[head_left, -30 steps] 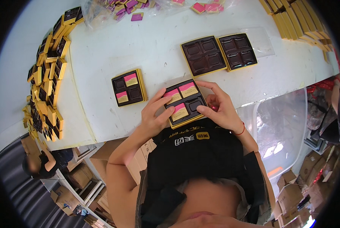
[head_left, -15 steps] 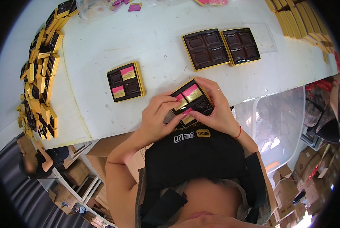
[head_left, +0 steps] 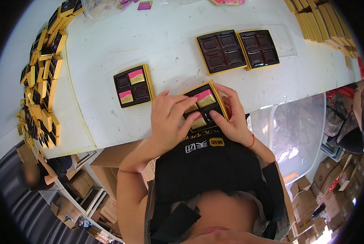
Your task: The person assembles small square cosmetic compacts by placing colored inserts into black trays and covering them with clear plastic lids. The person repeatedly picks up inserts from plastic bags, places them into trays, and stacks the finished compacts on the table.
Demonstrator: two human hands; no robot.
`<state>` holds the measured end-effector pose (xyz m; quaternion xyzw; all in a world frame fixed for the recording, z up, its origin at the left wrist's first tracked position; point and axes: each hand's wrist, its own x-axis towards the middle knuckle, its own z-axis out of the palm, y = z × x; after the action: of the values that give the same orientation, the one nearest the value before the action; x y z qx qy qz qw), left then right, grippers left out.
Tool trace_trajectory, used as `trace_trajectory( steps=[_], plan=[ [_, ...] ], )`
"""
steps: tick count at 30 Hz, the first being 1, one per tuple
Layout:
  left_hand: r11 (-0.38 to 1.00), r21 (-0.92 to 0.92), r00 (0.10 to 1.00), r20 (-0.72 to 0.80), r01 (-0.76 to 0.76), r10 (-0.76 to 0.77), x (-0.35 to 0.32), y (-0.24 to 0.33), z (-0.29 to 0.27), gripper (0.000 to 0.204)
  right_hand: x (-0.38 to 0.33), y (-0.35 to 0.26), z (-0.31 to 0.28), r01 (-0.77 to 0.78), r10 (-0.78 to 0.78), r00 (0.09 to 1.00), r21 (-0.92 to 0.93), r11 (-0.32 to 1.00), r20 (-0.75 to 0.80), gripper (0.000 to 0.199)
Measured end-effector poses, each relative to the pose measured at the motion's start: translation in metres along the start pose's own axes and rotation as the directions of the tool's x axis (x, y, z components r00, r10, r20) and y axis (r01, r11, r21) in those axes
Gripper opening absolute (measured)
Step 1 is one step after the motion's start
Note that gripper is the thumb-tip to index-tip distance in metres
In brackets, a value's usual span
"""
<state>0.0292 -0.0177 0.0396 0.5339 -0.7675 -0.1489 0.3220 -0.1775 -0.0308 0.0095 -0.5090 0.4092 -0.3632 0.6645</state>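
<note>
At the table's near edge, a gold-rimmed box (head_left: 213, 112) with a dark tray of square hollows is tilted against my front. My right hand (head_left: 235, 122) holds its right side, thumb over the front and fingers along the outer wall. A bit of red shows beside those fingers; I cannot make out what it is. Pink-and-gold wrapped squares, one of them at the top right (head_left: 205, 97), lie in three hollows; the lower right hollow is bare. My left hand (head_left: 167, 118) reaches over the box's left side, fingers apart, fingertips and thumb at the left squares and partly covering them.
Left of my hands lies another box (head_left: 134, 86) with two wrapped squares placed diagonally. Two boxes with bare trays (head_left: 221, 52) sit farther right. Stacked boxes (head_left: 41, 89) line the left edge, and a gold stack (head_left: 324, 24) stands far right. Purple squares (head_left: 144, 5) lie at the back.
The left fingers have lifted and spread. My right thumb has drawn back from the lower left square towards the box's right side. The box has turned slightly.
</note>
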Motion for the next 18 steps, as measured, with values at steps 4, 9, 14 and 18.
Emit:
trace_trajectory(
  steps=[4,9,14,18],
  plan=[
    [0.997,0.072,0.999,-0.027,-0.022,0.024,0.016,0.002,0.000,0.035,0.004,0.008,0.002,0.255,-0.260,0.965,-0.118,0.960,-0.028,0.060],
    [0.993,0.116,0.996,-0.091,0.037,-0.027,0.014,0.013,0.004,0.034,0.008,0.014,0.007,0.399,-0.417,0.907,-0.193,0.896,-0.064,0.059],
    [0.990,0.129,0.990,-0.136,0.064,-0.047,0.012,0.015,0.004,0.032,0.011,0.010,0.007,0.448,-0.483,0.875,-0.309,0.839,-0.043,0.057],
    [0.991,0.120,0.993,-0.115,0.051,-0.037,0.009,0.014,0.003,0.034,0.012,0.012,0.006,0.440,-0.477,0.878,-0.314,0.842,-0.050,0.057]
  ],
)
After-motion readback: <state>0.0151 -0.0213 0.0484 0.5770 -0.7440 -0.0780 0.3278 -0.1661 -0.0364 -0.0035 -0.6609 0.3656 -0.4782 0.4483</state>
